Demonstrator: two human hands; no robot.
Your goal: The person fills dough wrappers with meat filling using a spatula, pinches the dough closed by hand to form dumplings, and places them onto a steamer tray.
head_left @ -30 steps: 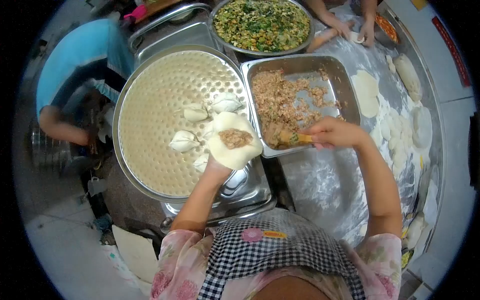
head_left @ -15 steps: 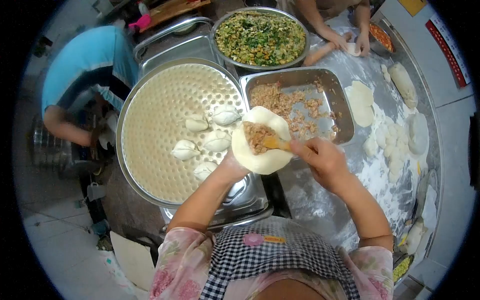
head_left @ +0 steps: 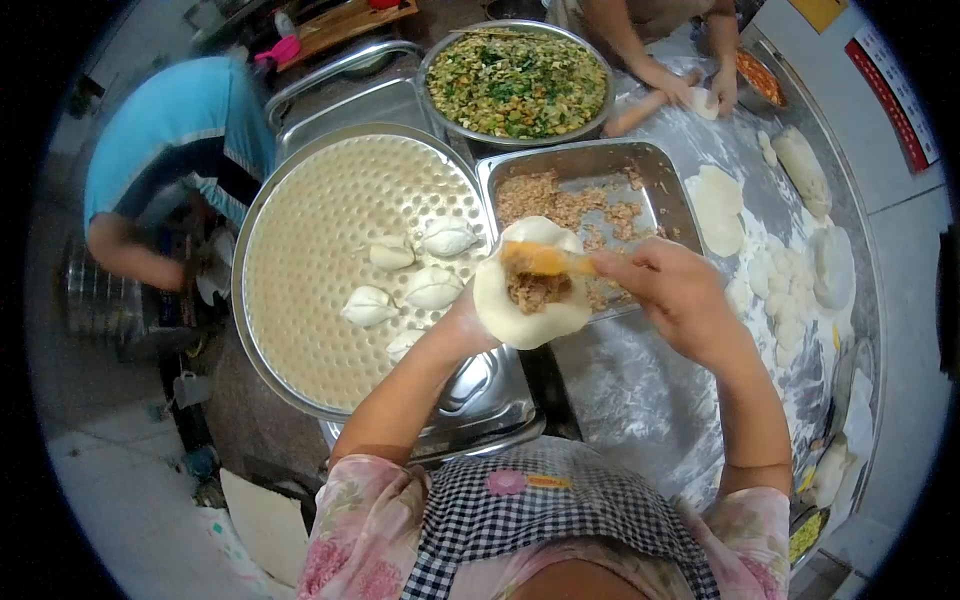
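A round dough wrapper (head_left: 505, 312) lies across my left hand (head_left: 470, 325), which cups it from below; most of those fingers are hidden under the dough. Brown meat filling (head_left: 540, 290) sits in the wrapper's middle. My right hand (head_left: 680, 298) grips the handle of a yellow spatula (head_left: 540, 259), its blade over the upper part of the filling. Just beyond is a rectangular steel pan (head_left: 690, 215) with more meat filling (head_left: 550, 198). To the left, a round perforated tray (head_left: 310, 270) carries several folded dumplings (head_left: 434, 288).
A big bowl (head_left: 425, 100) of chopped green vegetable filling stands behind the pan. Flat wrappers (head_left: 717, 210) and dough pieces (head_left: 785, 290) lie on the floured table at right. Another person's hands (head_left: 722, 90) handle dough at the back; a person in blue (head_left: 165, 130) bends at left.
My right hand has risen slightly, moving the spatula from the filling's right side to its upper edge and turning it sideways. The wrapper has shifted slightly right in my left hand.
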